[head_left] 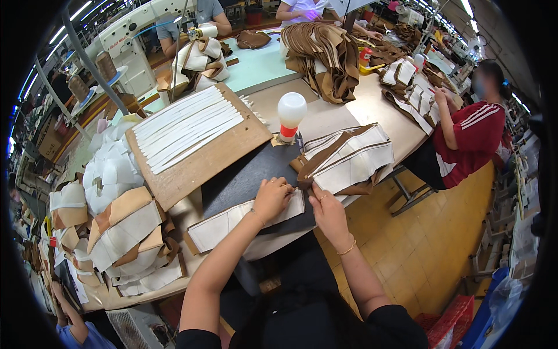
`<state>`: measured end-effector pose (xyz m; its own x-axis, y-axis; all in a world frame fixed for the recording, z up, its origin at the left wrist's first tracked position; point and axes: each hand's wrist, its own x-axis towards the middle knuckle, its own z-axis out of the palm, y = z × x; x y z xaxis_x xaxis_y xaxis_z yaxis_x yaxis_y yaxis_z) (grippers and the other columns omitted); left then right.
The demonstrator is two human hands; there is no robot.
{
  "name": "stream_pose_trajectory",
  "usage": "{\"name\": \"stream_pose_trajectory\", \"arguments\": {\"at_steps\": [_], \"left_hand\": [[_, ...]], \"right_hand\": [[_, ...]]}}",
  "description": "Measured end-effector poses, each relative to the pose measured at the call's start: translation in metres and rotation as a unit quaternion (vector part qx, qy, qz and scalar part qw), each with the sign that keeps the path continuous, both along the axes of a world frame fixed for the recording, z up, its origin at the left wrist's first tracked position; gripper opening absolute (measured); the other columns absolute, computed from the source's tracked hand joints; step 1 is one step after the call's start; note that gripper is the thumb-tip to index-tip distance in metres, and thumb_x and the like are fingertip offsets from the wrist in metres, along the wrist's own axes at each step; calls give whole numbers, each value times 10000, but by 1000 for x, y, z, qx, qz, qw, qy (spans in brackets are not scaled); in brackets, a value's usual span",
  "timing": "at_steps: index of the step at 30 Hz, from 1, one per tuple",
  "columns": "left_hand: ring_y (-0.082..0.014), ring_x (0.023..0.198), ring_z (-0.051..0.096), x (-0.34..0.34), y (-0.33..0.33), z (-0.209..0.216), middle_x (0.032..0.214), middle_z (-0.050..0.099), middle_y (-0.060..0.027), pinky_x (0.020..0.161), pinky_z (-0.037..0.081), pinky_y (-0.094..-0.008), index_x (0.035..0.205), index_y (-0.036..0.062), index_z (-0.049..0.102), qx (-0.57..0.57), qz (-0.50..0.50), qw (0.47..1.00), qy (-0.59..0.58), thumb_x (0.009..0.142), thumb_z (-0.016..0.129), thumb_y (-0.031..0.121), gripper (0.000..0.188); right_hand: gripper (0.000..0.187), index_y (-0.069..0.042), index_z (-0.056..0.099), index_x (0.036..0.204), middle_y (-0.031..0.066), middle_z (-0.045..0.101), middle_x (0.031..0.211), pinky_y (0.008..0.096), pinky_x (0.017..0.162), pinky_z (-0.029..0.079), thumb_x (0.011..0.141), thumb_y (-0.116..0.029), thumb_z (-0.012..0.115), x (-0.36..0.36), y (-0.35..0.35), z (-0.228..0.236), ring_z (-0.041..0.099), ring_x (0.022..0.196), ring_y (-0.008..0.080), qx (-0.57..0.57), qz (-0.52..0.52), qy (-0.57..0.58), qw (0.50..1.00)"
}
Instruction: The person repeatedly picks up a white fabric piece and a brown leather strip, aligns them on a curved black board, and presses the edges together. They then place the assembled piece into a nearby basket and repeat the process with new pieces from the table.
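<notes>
My left hand (271, 198) presses on the right end of a long white-and-tan cut piece (224, 225) lying flat on the dark mat (244, 177) at the table's front edge. My right hand (327, 210) is beside it, fingers pinching the corner of the piece where it meets a stack of similar white-and-brown pieces (349, 160). Both forearms come up from the lower edge.
A brown board (224, 152) holds several white strips (186, 128). A white bottle with red base (290, 116) stands behind the mat. Piles of cut pieces (125, 238) lie at left, a brown heap (325, 55) farther back. A person in red (471, 136) sits right.
</notes>
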<state>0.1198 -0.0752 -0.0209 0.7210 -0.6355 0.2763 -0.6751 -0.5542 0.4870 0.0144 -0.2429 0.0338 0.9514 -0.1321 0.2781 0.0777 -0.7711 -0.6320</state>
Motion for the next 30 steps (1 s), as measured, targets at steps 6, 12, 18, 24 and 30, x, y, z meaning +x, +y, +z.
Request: {"name": "stream_pose_trajectory", "arguments": {"at_steps": [6, 12, 18, 24, 30], "left_hand": [[-303, 889, 641, 6, -6, -7, 898, 679, -119, 822, 463, -420, 981, 56, 750, -50, 79, 986, 135, 778, 741, 168, 232], [-257, 906, 627, 6, -13, 0, 906, 668, -84, 815, 442, -396, 936, 91, 764, -9, 65, 992, 108, 801, 725, 188, 171], [-195, 868, 575, -10, -7, -1, 855, 593, -17, 777, 400, -370, 871, 123, 741, 80, 18, 983, -165, 845, 679, 214, 113], [-196, 838, 566, -14, -10, -4, 831, 577, -9, 766, 403, -366, 870, 109, 712, 71, 9, 973, -219, 852, 676, 201, 100], [-208, 837, 575, -15, -6, -15, 837, 590, -30, 773, 422, -370, 849, 90, 706, 47, 25, 978, -204, 845, 687, 191, 103]], "right_hand": [[371, -40, 581, 1314, 171, 618, 901, 442, 714, 502, 960, -153, 577, 5, 10, 22, 628, 810, 367, -12, -16, 13, 1000], [431, -98, 549, 1366, 135, 630, 899, 447, 678, 534, 948, -191, 590, -4, -2, -20, 654, 795, 354, -93, -9, 83, 992], [409, -79, 563, 1349, 152, 636, 905, 462, 715, 519, 951, -171, 589, 10, 4, 21, 640, 817, 376, -53, -11, 35, 998], [447, -122, 538, 1390, 130, 628, 879, 448, 642, 536, 951, -186, 586, 12, 1, -15, 652, 734, 344, -113, -7, 22, 993], [410, -98, 570, 1351, 161, 634, 896, 455, 698, 521, 951, -183, 587, 11, 13, 13, 642, 808, 365, -64, -23, 19, 997]]}}
